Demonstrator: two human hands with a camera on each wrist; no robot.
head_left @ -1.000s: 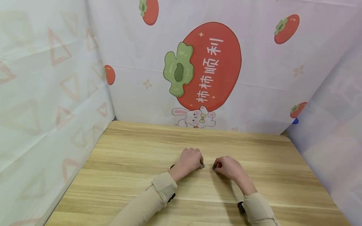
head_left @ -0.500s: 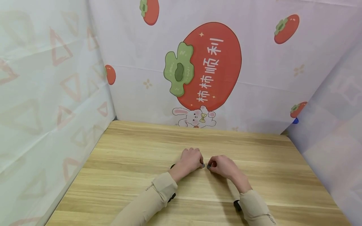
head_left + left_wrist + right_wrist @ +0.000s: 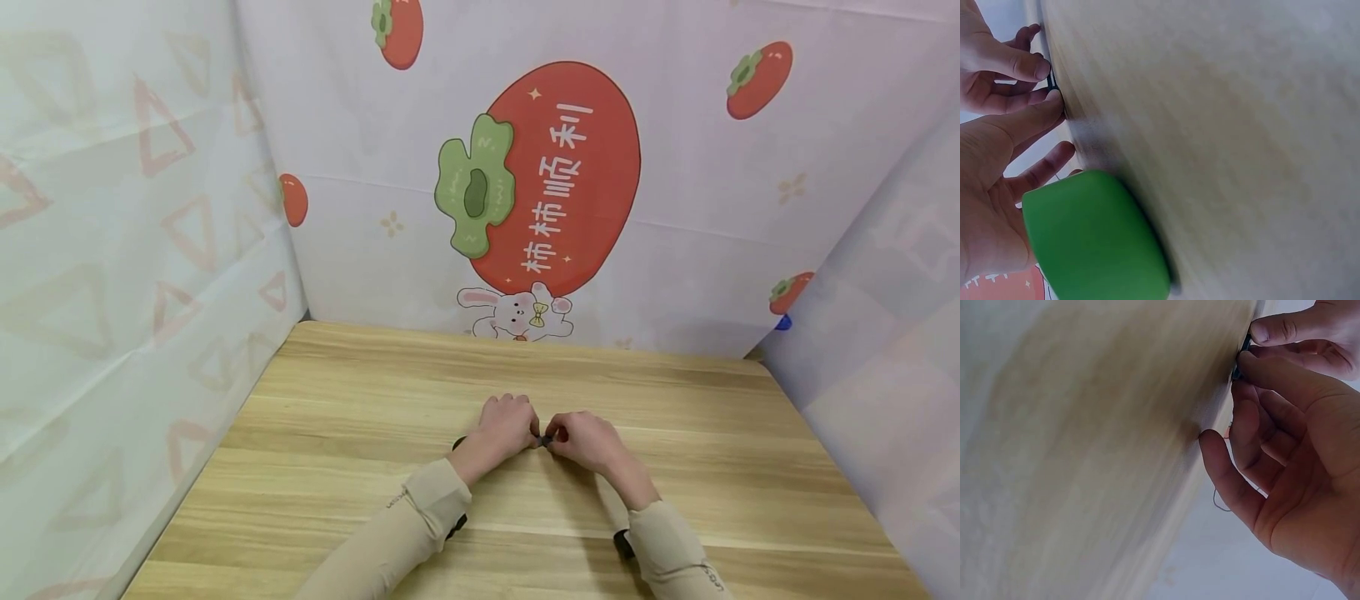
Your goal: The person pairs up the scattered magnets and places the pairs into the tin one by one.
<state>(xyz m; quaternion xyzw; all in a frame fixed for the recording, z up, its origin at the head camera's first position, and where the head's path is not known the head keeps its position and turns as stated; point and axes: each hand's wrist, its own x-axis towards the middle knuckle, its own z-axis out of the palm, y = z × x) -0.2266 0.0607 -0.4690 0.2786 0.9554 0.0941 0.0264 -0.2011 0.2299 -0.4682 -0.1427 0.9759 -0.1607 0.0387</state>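
Over the middle of the table my left hand (image 3: 504, 427) and right hand (image 3: 594, 442) meet fingertip to fingertip. Each pinches a small dark grey piece between thumb and finger. The left piece (image 3: 538, 441) and right piece (image 3: 548, 442) come together edge to edge, low over the wood. In the right wrist view they make one thin dark strip (image 3: 1245, 344) between the two thumbs, mostly hidden by fingers. The other right fingers spread loosely. A smooth green rounded thing (image 3: 1094, 237) stands beside my left hand in the left wrist view; the head view does not show it.
The wooden table (image 3: 360, 400) has a printed back sheet (image 3: 360, 267) rising behind it. Patterned sheets close off the left side (image 3: 150, 250) and the right side (image 3: 892, 292). Black bands (image 3: 624, 544) show at both wrists.
My right hand has slid left across the table with its grey piece until it meets the left one. The left hand has stayed in place, still pinching its piece.
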